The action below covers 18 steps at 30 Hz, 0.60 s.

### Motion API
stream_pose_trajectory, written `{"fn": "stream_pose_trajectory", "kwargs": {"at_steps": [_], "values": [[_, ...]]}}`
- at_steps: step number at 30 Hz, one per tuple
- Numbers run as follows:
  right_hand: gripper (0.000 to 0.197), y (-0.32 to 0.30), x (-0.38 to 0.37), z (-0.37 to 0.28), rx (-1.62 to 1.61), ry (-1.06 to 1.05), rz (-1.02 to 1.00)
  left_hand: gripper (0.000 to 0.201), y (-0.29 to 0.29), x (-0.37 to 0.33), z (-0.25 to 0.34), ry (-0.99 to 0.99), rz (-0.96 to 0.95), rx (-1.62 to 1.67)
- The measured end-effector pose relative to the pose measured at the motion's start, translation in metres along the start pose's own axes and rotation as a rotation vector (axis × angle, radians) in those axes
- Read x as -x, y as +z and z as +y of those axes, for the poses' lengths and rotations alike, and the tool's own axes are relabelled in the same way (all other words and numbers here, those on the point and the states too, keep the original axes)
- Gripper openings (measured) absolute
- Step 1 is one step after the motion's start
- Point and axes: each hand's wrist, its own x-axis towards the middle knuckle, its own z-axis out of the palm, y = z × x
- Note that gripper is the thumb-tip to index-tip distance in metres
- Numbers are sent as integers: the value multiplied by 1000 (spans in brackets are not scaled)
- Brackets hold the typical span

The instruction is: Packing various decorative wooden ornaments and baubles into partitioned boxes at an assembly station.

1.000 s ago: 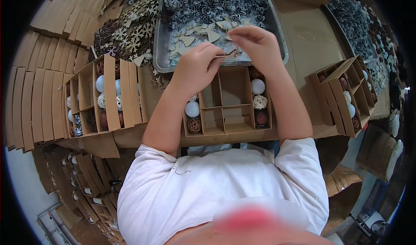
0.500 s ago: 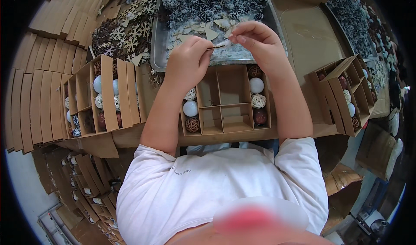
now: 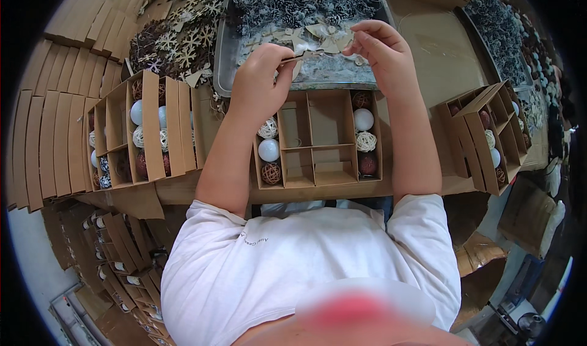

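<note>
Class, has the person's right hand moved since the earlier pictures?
Yes: the right hand has moved to the right, judged against the metal tray.

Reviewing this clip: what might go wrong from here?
The thin, flat brown piece protrudes from the left hand's pinch, so it might slip, perhaps into the grey metal tray.

The left forearm appears over the divided brown cardboard box's far-left corner; lowering it might jostle the smooth white ball.
</note>
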Motion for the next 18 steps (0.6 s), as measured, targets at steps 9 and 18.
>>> {"fn": "stream_pose_trajectory", "kwargs": {"at_steps": [9, 18], "values": [[22, 20, 6, 1, 210, 87, -115, 13, -1, -1, 4, 114, -14, 71], [17, 9, 2, 3, 32, -22, -14, 13, 0, 2, 1, 100, -56, 62]]}}
